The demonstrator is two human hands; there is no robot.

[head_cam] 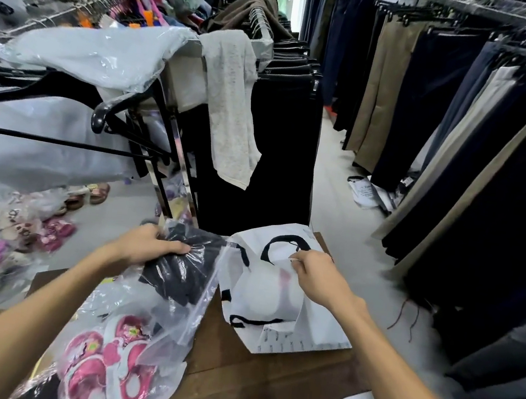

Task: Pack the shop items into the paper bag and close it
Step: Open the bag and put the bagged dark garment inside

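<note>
Head view: at lower centre, the left hand is clamped on a dark garment in a clear plastic sleeve. Just right of it, the right hand pinches open the rim of the white paper bag lying on the wooden table. The sleeve looks light, soft and slippery, so gripping through the folded cloth seems safest. Pink sandals in plastic wait at lower left.

Paper bag contents hidden; pink shoes cut off below.
</note>
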